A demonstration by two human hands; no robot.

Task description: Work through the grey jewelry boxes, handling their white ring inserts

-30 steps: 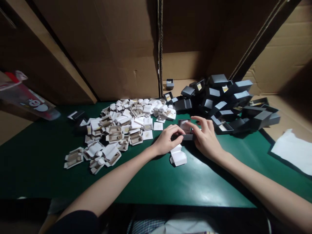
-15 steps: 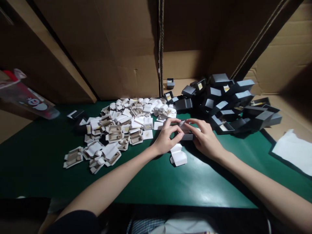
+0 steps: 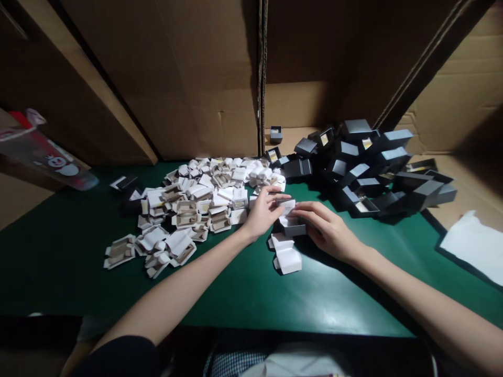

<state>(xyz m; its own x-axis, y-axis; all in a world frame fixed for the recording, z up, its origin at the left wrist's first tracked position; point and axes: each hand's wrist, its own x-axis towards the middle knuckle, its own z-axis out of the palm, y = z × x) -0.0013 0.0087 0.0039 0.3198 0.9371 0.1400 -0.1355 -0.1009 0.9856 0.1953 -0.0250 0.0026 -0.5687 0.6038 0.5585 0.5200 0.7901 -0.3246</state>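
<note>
A small black box (image 3: pixel 294 228) stands open on the green table in front of me, its raised lid showing a white lining (image 3: pixel 288 206). My right hand (image 3: pixel 330 228) grips it from the right, fingers at the lid's edge and the box's side. At the lid's left edge is my left hand (image 3: pixel 261 215), thumb and fingers apart; whether its fingertips touch the lid I cannot tell. Just below the box lies a folded white card insert (image 3: pixel 288 256). Beyond my left hand spreads a heap of white card inserts (image 3: pixel 204 193).
Many black boxes (image 3: pixel 365 167) are piled at the back right, one small box (image 3: pixel 275 134) apart. White paper (image 3: pixel 473 243) lies far right, a plastic cup (image 3: pixel 51 157) leans at far left. Cardboard walls (image 3: pixel 196 78) close off the back.
The black box has shifted left and its lid with white lining now shows. My left hand has moved slightly left, its fingers straightening from a curled pinch; my right hand stays at the box.
</note>
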